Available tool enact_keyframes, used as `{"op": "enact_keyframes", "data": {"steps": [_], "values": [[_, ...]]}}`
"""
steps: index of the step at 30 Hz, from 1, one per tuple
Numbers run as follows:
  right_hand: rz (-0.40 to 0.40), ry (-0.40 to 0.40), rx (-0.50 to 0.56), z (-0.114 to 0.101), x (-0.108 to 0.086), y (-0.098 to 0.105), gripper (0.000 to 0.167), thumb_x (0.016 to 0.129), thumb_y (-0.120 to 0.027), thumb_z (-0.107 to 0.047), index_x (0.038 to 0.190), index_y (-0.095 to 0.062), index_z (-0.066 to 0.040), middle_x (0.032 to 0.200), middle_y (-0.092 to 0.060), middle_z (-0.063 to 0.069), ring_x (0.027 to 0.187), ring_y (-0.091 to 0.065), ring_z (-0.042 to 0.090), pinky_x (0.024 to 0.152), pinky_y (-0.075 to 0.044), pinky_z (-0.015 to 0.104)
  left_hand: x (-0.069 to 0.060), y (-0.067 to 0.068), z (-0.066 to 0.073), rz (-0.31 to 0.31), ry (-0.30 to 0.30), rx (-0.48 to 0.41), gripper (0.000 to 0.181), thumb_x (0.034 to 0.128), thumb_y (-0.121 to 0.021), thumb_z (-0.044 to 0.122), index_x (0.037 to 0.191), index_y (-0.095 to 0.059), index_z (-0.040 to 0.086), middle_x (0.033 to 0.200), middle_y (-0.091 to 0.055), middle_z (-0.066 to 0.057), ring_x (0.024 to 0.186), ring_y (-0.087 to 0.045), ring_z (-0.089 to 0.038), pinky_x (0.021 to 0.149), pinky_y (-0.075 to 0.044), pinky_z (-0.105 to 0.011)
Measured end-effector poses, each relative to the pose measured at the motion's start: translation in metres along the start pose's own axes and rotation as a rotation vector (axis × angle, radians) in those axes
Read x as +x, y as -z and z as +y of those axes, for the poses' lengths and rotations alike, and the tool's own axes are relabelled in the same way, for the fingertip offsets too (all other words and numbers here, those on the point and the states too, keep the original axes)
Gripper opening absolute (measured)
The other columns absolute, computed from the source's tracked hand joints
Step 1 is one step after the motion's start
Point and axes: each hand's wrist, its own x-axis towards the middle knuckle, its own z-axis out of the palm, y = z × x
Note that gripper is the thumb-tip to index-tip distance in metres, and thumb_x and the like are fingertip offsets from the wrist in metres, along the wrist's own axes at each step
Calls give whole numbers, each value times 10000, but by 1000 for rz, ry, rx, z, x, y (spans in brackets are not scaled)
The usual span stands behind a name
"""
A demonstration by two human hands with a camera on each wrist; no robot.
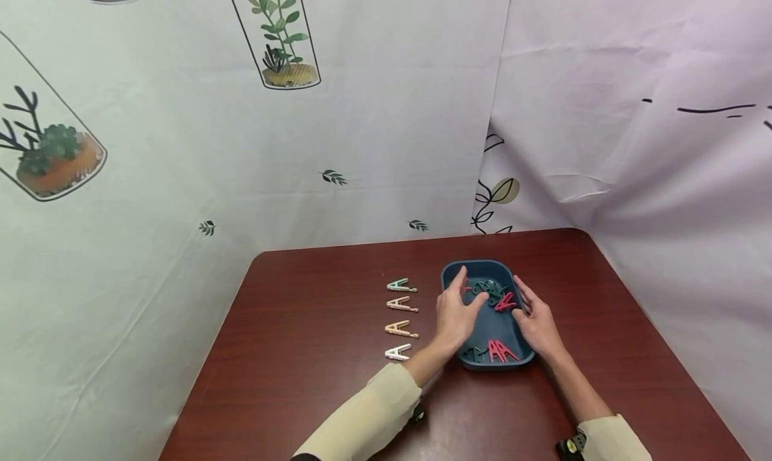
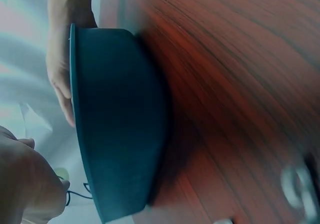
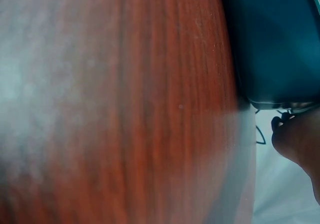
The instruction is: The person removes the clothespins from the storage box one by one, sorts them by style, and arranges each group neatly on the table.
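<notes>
The blue tray [image 1: 493, 327] sits on the table [image 1: 301, 327], long axis nearly twelve to six — left hand [image 1: 456, 315] at nine o'clock, right hand [image 1: 540, 325] at three, similarly near, thumbs spread from fingers — four clothespins [image 1: 403, 332] beyond nine.

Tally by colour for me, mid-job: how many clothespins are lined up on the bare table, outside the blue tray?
Green clothespin: 1
Pale pink clothespin: 1
Yellow clothespin: 1
White clothespin: 1
Total: 4
</notes>
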Motion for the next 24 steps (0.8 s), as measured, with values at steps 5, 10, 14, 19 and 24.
{"op": "enact_keyframes", "data": {"steps": [5,10,14,19,24], "values": [[9,1,-5,1,1,-1,700,975,-501,176,1637,-322,35,1608,-392,326,1403,-473,507,858,-430,17,4,-23,3,-7,30,39,669,975,-811,262,1566,-538,106,1469,-647,-64,1287,-651,-196,1049,-541,-380],[13,6,3,0,1,-1,694,969,-493,172,1631,-332,39,1600,-400,333,1392,-474,511,859,-444,27,8,-44,1,-11,62,57,605,969,-816,203,1521,-593,95,1409,-683,-28,1220,-688,-172,983,-576,-352],[13,11,9,0,1,-1,707,953,-497,182,1628,-340,41,1597,-410,327,1387,-482,495,857,-447,30,11,-54,-4,-31,73,92,525,990,-786,164,1487,-631,105,1376,-699,-7,1213,-681,-136,998,-566,-349],[20,24,16,1,2,-1,716,940,-509,189,1623,-358,36,1586,-432,315,1379,-480,478,863,-447,38,15,-61,-13,-37,35,180,448,977,-798,156,1411,-700,102,1293,-745,-2,1175,-694,-94,1020,-550,-350],[24,45,45,2,2,0,730,922,-509,223,1616,-361,49,1584,-430,314,1374,-472,469,877,-441,39,16,-66,-19,-37,34,212,372,932,-848,159,1295,-778,120,1152,-793,26,1059,-732,-40,977,-554,-292]]}}
